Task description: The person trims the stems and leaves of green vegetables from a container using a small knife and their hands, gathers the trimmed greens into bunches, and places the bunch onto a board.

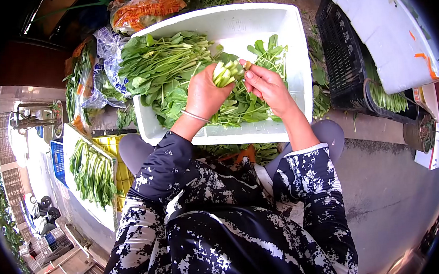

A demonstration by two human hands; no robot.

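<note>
In our left hand (pixel 204 90) we grip a bundle of pale green stems (pixel 224 74) above the white box (pixel 252 22) of leafy greens (pixel 167 57); our right hand (pixel 271 87) pinches a small brownish piece (pixel 247 65) beside the stem ends.

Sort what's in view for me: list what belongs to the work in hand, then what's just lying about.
In the work:
bunch of greens, in the left hand, right hand at its stem ends
loose greens
white box holding them

Apparently just lying about:
black crate
orange-marked bag
yellow crate
scooter
</note>
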